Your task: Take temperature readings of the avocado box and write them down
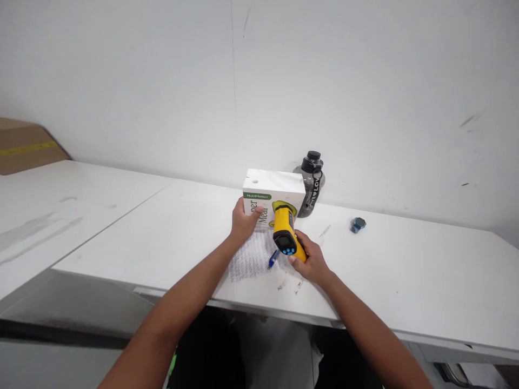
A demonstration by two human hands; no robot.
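My left hand (245, 220) grips the left side of a white box (273, 183) printed "NutriMotion" and "Meal" with an avocado picture. In my right hand (310, 258) is a yellow and black infrared thermometer (285, 229), held by its handle. Its screen and blue buttons face me, and its front end points at the box, hiding part of the print. Whether the two touch I cannot tell. Below them, a sheet of bubble wrap (249, 259) lies on the white table, with a blue pen (273, 259) on it, partly behind the thermometer.
A dark, see-through water bottle (310, 186) with a lettered strap stands right behind the box. To the right lies a small dark blue watch-like item (357, 225). A cardboard box (30, 145) sits at the far left. The white wall (170, 81) closes off the table's back edge.
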